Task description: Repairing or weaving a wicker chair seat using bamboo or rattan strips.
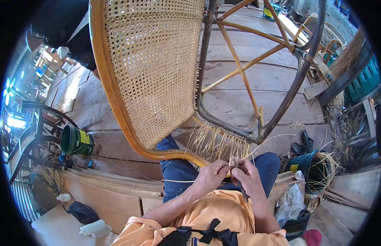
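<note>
A rattan chair frame lies across my lap, its woven cane panel [153, 74] edged by a curved orange-brown pole [112, 90]. Loose cane ends [213, 139] hang in a fringe from the frame's near rail. At that rail, in front of my belly, my left hand [212, 177] pinches a pale cane strand [178, 181] that trails off leftward. My right hand [247, 177] is closed right beside it, fingertips almost touching the left's. A thin dark tool [242, 192] juts from beneath the right hand; its kind is hidden.
Crossed rattan braces [241, 70] span the dark far frame. A green bucket [77, 140] stands at left, another bucket [311, 168] with cane coils at right. Nearby are a clear plastic bag [291, 201], white bottles [95, 228] and a dark cap [81, 212]. Another person [67, 33] is at upper left.
</note>
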Available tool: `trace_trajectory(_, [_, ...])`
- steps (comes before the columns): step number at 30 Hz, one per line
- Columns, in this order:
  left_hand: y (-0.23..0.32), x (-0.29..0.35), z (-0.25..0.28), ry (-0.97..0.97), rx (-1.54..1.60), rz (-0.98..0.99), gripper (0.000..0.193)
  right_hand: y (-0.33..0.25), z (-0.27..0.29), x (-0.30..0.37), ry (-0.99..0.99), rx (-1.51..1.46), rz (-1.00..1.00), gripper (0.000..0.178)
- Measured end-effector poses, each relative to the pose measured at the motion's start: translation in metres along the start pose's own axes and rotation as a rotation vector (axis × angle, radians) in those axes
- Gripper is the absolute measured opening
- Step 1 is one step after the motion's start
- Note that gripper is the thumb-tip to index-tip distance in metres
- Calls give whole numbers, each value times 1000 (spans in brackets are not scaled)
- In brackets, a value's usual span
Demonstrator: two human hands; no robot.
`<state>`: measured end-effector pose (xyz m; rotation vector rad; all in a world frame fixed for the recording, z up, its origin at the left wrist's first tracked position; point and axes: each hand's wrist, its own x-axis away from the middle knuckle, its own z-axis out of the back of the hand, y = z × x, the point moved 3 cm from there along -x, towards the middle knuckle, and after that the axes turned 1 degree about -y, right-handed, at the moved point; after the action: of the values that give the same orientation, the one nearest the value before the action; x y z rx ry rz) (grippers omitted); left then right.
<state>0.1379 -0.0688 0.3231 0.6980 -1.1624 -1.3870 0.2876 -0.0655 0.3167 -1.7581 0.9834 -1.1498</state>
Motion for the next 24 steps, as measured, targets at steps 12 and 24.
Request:
trace_trajectory(12, [-10, 29, 35, -280, 275, 159, 18, -26, 16, 4, 71, -202, -58, 27])
trace_trajectory(24, [-23, 26, 17, -122, 353, 158, 12, 11, -24, 9, -113, -212, -186, 24])
